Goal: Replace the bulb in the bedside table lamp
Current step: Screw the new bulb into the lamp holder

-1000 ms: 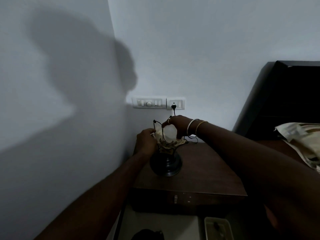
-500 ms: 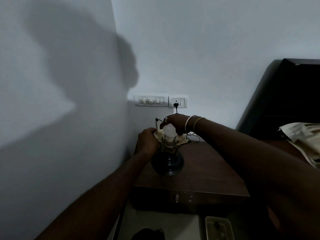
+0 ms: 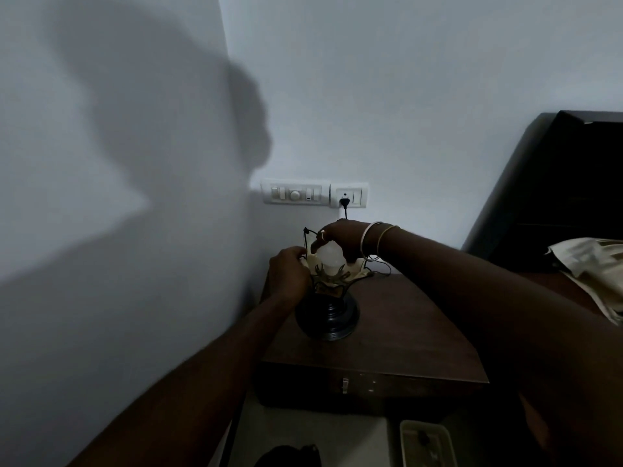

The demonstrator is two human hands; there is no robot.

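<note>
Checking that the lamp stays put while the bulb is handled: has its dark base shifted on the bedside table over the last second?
No. The base sits at the same spot near the bedside table's back-left corner.

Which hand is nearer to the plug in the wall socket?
Right. The right hand is over the bulb, just below the plug. The left hand grips the lamp shade lower and further left.

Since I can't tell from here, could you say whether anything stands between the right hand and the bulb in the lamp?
Nothing visible does. The right hand is already on the white bulb, reaching in over the open top of the petal-shaped shade. The left hand grips the shade's left rim, beside the bulb.
</note>
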